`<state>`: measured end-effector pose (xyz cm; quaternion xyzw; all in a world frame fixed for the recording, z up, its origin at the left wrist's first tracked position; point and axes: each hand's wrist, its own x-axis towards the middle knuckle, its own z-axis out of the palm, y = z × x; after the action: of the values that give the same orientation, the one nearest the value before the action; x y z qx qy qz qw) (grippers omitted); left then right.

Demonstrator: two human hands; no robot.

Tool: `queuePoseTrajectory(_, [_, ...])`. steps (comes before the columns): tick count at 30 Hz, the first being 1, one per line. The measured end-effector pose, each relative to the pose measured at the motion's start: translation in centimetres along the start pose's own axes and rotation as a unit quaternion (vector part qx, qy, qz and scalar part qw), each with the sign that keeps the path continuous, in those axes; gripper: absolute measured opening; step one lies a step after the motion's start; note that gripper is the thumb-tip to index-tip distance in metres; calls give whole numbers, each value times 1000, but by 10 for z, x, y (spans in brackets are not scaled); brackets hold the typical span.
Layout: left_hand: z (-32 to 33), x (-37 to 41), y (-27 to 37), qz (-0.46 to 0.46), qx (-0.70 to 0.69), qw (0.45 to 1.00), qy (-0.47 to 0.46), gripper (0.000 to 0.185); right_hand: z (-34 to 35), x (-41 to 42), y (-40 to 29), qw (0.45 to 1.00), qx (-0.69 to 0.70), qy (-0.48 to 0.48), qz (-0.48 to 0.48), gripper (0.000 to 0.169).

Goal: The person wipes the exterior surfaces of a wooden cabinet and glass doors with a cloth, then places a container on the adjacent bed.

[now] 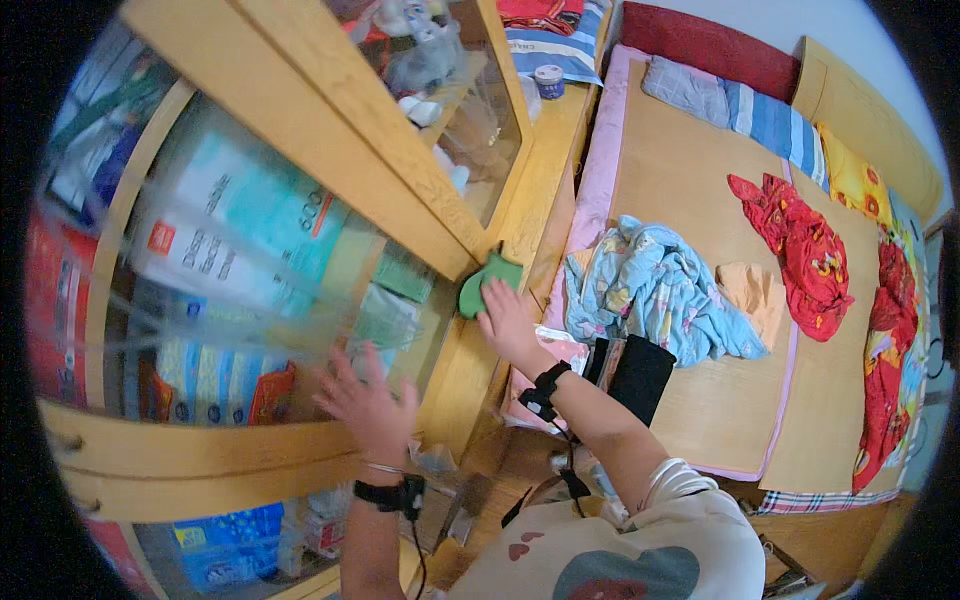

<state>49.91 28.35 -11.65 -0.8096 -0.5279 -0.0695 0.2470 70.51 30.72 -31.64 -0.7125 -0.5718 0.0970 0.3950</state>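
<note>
My right hand holds a green cloth down on the wooden ledge of a cabinet, at the foot of an upright frame post. The cloth is partly under my fingers, and its far edge sticks out beyond them. My left hand is blurred, its fingers spread with nothing in them. It is in front of the glass-fronted cabinet section; whether it touches the glass, I cannot tell. Behind the streaked glass are a white-and-teal printed pack and blue-and-yellow packs.
A wooden rail crosses below the glass, with a blue pack beneath. A small lidded jar stands on the far ledge. To the right is a bed with a crumpled blue blanket, red fabric and a black object.
</note>
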Motion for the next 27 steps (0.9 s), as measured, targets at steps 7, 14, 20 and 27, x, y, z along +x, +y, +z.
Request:
queuePoseTrajectory(7, [66, 21, 105, 176, -193, 954, -149, 74, 26, 11, 102, 985, -93, -145, -20, 48])
queuePoseTrajectory(14, [131, 84, 178, 181, -241, 919, -252, 74, 7, 109, 176, 988, -126, -79, 28, 47])
queuePoseTrajectory(20, [212, 147, 255, 201, -262, 912, -244, 70, -10, 199, 234, 990, -98, -67, 73, 50])
queuePoseTrajectory(27, [262, 241, 345, 207, -291, 914, -192, 68, -34, 290, 313, 987, -119, -42, 104, 52])
